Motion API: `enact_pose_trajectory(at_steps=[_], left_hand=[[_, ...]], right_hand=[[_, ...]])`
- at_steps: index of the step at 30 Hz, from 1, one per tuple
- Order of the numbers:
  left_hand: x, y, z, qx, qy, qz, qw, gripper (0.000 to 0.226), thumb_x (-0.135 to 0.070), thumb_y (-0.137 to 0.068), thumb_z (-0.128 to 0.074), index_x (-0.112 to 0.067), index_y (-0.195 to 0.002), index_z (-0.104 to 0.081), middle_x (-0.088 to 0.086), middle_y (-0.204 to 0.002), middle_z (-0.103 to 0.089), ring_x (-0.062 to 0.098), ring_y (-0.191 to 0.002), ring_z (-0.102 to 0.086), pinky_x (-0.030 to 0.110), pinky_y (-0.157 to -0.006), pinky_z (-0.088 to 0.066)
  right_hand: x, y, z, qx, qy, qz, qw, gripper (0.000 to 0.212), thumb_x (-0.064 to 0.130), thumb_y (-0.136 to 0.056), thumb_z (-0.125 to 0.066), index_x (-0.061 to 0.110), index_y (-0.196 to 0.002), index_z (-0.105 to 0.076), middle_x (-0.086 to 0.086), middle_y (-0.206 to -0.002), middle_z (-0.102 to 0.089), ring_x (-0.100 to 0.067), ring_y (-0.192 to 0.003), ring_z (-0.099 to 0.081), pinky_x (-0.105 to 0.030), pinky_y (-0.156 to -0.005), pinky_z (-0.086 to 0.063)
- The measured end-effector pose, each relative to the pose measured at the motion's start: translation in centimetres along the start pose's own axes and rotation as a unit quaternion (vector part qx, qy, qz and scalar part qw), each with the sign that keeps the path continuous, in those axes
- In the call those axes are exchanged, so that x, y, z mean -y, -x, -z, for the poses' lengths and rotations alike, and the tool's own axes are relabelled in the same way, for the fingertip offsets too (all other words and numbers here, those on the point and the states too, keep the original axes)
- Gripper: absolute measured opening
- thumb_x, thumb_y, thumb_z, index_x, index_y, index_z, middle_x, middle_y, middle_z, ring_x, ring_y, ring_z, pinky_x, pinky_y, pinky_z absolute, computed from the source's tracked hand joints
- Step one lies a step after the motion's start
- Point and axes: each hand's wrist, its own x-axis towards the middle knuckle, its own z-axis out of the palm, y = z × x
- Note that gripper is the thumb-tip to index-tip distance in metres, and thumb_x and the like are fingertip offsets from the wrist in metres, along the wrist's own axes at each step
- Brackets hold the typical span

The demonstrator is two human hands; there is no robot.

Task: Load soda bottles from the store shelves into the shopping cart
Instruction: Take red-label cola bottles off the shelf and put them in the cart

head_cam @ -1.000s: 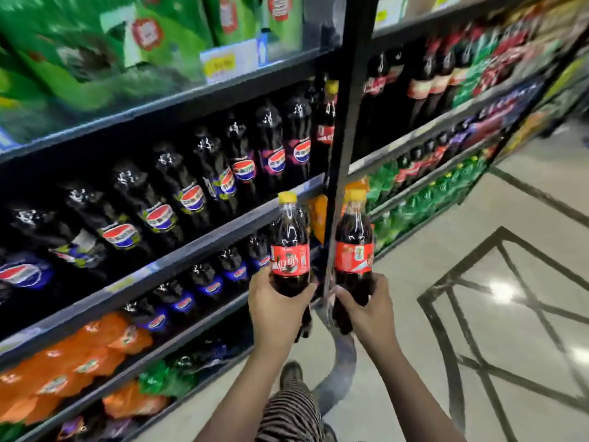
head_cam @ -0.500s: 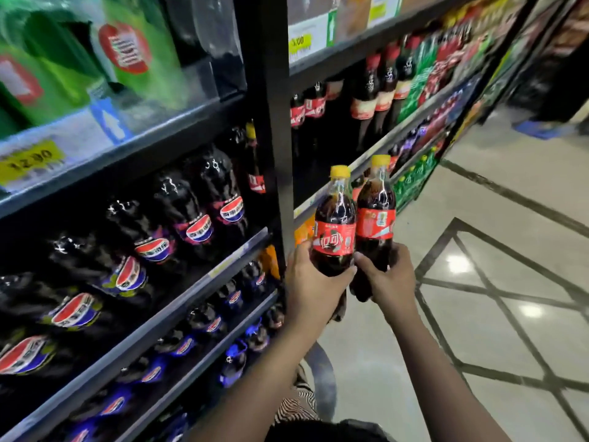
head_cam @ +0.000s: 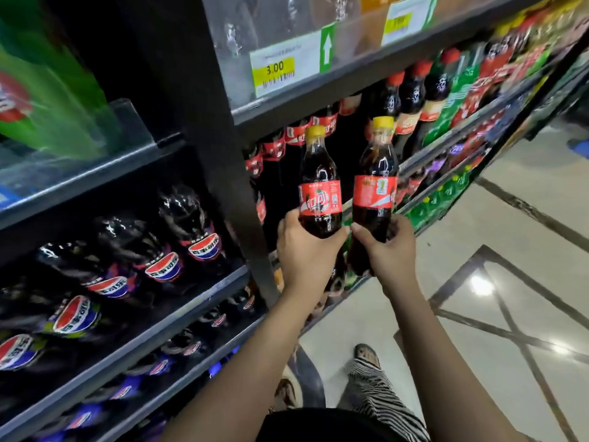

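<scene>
Left hand (head_cam: 304,250): wrapped around the lower body of one cola bottle (head_cam: 319,186), upright, yellow cap, red label. Right hand (head_cam: 387,250): gripping a second cola bottle (head_cam: 375,193), same kind, just beside the first. Both bottles held in front of the shelves (head_cam: 334,97), above the tiled floor (head_cam: 478,314). Shopping cart: not visible.

left hand (head_cam: 304,250): raised, fingers curled | right hand (head_cam: 387,250): same, thumbs touching

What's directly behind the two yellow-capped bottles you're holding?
Behind the left-hand bottle and right-hand bottle: a dark shelf bay with red-labelled cola bottles. The bottles cover the rest.
</scene>
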Motion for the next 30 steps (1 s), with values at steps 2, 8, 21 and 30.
enact_pose_trajectory(at_steps=[2, 8, 21, 30], left_hand=[[-0.8, -1.3, -1.2, -0.035, -0.004, 0.005, 0.999, 0.071, -0.043, -0.066, -0.084, -0.022, -0.125, -0.051, -0.010, -0.111, -0.049, 0.006, -0.101, -0.045, 0.023, -0.083, -0.040], [-2.7, -4.8, -4.7, -0.153, -0.013, 0.041, 0.987, 0.075, -0.043, -0.066, -0.084, -0.018, -0.129, -0.050, 0.001, -0.126, -0.053, 0.019, -0.119, -0.050, 0.032, -0.096, -0.043], [-3.4, -8.7, -6.3, -0.312, -0.018, 0.048, 0.949, 0.080, -0.039, -0.063, -0.087, -0.013, -0.128, -0.048, 0.002, -0.124, -0.055, 0.019, -0.118, -0.052, 0.034, -0.099, -0.045], [-0.8, -8.7, -7.5, -0.346, -0.043, 0.058, 0.935, 0.072, -0.033, -0.063, -0.088, -0.015, -0.123, -0.053, -0.001, -0.113, -0.064, 0.017, -0.105, -0.061, 0.034, -0.089, -0.052]], right_hand=[[0.7, -2.4, 0.1, 0.025, 0.001, 0.012, 1.000, 0.047, 0.028, -0.075, -0.079, 0.008, -0.109, -0.053, -0.002, -0.101, -0.062, -0.019, -0.092, -0.061, -0.032, -0.079, -0.048], [1.2, -9.4, -0.2, 0.118, 0.026, 0.056, 0.991, 0.064, 0.044, -0.070, -0.077, 0.011, -0.118, -0.050, -0.008, -0.115, -0.060, -0.025, -0.107, -0.056, -0.043, -0.093, -0.047], [3.5, -15.7, -4.1, 0.259, 0.000, 0.121, 0.958, 0.052, 0.031, -0.075, -0.079, 0.010, -0.115, -0.053, 0.003, -0.102, -0.060, -0.013, -0.096, -0.057, -0.019, -0.078, -0.043], [2.3, -15.9, -6.2, 0.267, 0.017, 0.144, 0.953, 0.059, 0.026, -0.075, -0.080, 0.002, -0.120, -0.051, 0.000, -0.098, -0.061, -0.012, -0.089, -0.060, -0.013, -0.076, -0.044]])
